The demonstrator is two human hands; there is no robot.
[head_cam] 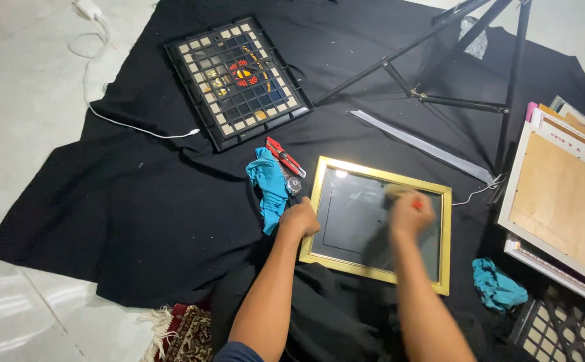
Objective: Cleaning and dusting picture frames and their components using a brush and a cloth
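frame (379, 224) on cloth (138, 201), rag (269, 188) left

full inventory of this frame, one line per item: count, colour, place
gold frame: 1, gold rim with dark pane, centre of cloth
black cloth: 1, black, spread over pale floor
grid panel: 1, black and tan squares, upper left
teal rags: 2, teal, left of frame and lower right
utility knife: 1, red, above left rag
tripod: 1, black, upper right
stacked frames: several, white and wood, right edge
cable: 1, white, upper left
left hand: on frame's left edge
right hand: blurred, over pane
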